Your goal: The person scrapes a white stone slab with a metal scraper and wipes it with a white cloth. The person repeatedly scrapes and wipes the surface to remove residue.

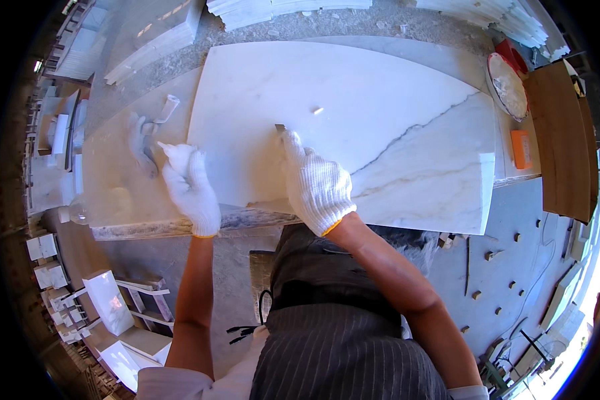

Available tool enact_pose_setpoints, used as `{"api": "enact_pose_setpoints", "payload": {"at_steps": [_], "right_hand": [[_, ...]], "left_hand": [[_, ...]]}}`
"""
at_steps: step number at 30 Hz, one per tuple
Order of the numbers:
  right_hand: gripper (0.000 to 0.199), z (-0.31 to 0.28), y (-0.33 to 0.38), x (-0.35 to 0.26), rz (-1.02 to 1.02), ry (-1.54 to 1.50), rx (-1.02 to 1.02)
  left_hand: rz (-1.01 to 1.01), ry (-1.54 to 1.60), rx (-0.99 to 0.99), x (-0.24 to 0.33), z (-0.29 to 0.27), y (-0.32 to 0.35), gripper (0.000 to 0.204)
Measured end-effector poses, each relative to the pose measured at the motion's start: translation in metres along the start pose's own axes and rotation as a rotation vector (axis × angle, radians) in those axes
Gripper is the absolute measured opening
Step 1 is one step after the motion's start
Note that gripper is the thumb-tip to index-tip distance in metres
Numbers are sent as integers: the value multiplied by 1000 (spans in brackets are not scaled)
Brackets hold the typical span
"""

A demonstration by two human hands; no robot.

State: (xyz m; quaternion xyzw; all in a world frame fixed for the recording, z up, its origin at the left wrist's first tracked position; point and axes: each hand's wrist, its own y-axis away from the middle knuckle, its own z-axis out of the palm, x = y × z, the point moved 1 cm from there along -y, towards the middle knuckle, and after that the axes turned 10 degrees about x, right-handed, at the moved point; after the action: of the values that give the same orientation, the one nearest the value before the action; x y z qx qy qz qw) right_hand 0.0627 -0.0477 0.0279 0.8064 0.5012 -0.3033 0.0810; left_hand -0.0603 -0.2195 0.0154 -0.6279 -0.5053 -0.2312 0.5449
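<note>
A large white marble slab (273, 87) with grey veins lies flat on the work table. My right hand (320, 187), in a white knit glove with a yellow cuff, is closed on a small dark scraper blade (280, 127) over the slab. A small white piece (318, 111) lies on the stone just beyond. Beside the slab's left edge is my left hand (192, 190), gloved alike, its fingers curled together; whatever they hold, if anything, cannot be made out. Past it, a pale crumpled glove (140, 140) and a white roll-like piece (169, 109) rest on the table.
At the table's right end stand a round white basin (507, 87) with a red rim, an orange box (521, 149) and a brown board (561, 140). Stacked slabs (157, 40) lie beyond on the left. Small blocks (511, 285) are scattered on the floor at right.
</note>
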Motion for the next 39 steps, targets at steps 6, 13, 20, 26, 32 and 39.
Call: {"api": "enact_pose_setpoints", "payload": {"at_steps": [6, 13, 20, 26, 32, 39], "right_hand": [[51, -12, 8, 9, -1, -25, -6], [59, 5, -4, -28, -210, 121, 28], [53, -33, 8, 9, -33, -100, -121], [56, -8, 31, 15, -294, -577, -114], [44, -93, 36, 52, 470, -942, -441], [21, -92, 73, 111, 562, -1461, -193]], "left_hand": [[12, 45, 13, -1, 3, -1, 18], [-21, 36, -36, -1, -2, 0, 16], [-38, 94, 16, -1, -6, 2, 21], [106, 80, 26, -6, 3, 0, 20], [-11, 83, -39, 6, -2, -3, 22], [-458, 342, -827, 92, 6, 57, 29]]}}
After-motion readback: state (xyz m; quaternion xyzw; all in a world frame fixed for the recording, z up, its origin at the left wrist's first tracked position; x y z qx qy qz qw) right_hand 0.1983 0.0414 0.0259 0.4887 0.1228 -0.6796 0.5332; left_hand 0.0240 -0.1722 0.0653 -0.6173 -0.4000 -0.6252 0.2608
